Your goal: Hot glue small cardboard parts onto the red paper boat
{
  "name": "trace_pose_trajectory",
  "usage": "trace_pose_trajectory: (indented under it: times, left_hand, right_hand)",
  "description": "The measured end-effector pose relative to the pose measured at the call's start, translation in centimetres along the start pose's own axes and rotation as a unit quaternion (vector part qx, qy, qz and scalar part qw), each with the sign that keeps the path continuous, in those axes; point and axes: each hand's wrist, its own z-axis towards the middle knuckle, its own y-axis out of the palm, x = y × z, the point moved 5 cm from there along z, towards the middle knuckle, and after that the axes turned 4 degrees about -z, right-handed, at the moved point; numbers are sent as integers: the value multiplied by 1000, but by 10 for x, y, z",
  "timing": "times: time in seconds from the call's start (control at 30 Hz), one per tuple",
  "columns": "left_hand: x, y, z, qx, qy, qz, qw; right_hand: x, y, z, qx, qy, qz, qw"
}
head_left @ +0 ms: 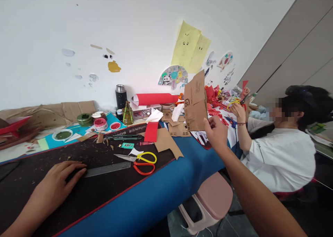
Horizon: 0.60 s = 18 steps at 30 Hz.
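My right hand point(215, 132) is raised over the table's front edge, thumb and fingers pinched on the lower right edge of a brown cardboard piece point(195, 107) with dark print. The cardboard stands upright in the air. My left hand point(61, 178) lies on the dark mat point(109, 190), fingers stretched and thumb apart. Its fingertips reach the left end of a clear ruler point(109, 169). Just past the ruler's right end lie scissors point(136, 159) with one yellow and one red handle loop. Behind them are a utility knife point(125, 137) and a small green packet point(127, 145).
A person in a white shirt point(283, 160) sits at the right, holding scissors and red paper. Along the wall stand a black thermos point(121, 96), a green jar point(85, 119), pink tubs point(100, 123) and a red roll point(156, 99). A pink stool point(214, 195) is below the table.
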Motion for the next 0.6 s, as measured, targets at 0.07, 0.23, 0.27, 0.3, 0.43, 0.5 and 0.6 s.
trace_pose_trajectory:
  times: [0.07, 0.23, 0.27, 0.3, 0.43, 0.5, 0.6]
  left_hand:
    - [1, -6, 1, 24, -10, -6, 1000]
    - [41, -37, 7, 102, -27, -40, 994]
    - [54, -41, 8, 88, -51, -70, 992]
    - [67, -42, 10, 69, -84, -119, 987]
    - [130, -32, 15, -57, -98, -421, 900]
    - [150, -27, 14, -86, -82, -505, 855]
    - [155, -24, 9, -40, -103, -562, 820]
  right_hand:
    - [-15, -4, -6, 5, -39, -1, 999]
    - [-74, 4, -35, 13, -232, -12, 973]
    - [-91, 8, -43, 20, -289, -8, 957]
    - [-107, 12, -51, 28, -339, -1, 940]
    - [-174, 35, -84, 37, -470, 42, 881]
    - [-204, 49, -104, 25, -517, 74, 852]
    - [-238, 69, -134, -13, -562, 119, 819]
